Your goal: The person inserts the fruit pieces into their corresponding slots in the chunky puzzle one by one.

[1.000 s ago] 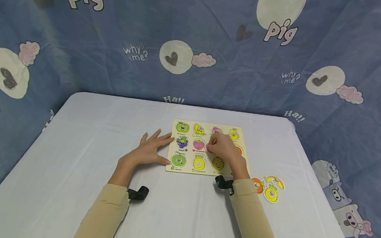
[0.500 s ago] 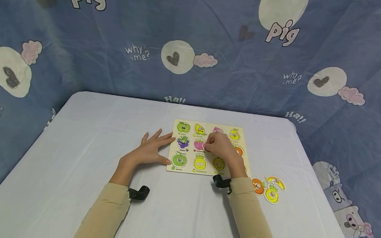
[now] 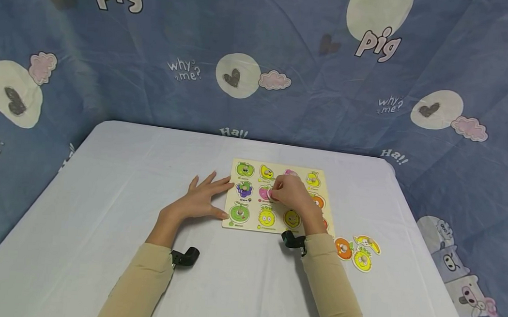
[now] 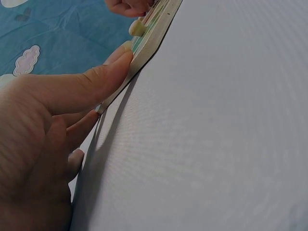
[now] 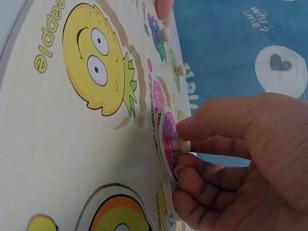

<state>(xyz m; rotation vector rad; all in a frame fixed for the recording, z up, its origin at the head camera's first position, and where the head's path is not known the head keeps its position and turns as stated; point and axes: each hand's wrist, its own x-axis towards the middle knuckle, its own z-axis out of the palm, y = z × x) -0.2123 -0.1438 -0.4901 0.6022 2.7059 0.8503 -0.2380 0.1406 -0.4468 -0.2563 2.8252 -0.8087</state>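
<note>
Left grip (image 3: 201, 199) on the board (image 3: 252, 219), right grip (image 3: 294, 196) pinching a pink piece (image 5: 166, 149).
My left fingers spread wide along the board's left edge; I'd brace it there. At the strawberry picture's (image 3: 264, 193) right side the piece tilts, its knob (image 5: 182, 146) between my right thumb and curled fingers; I'd match outlines before pressing it flat. Farther right, an orange (image 3: 343, 249), pineapple (image 3: 362, 260) and banana (image 3: 368, 242) lie loose on the bench (image 3: 238, 278).
</note>
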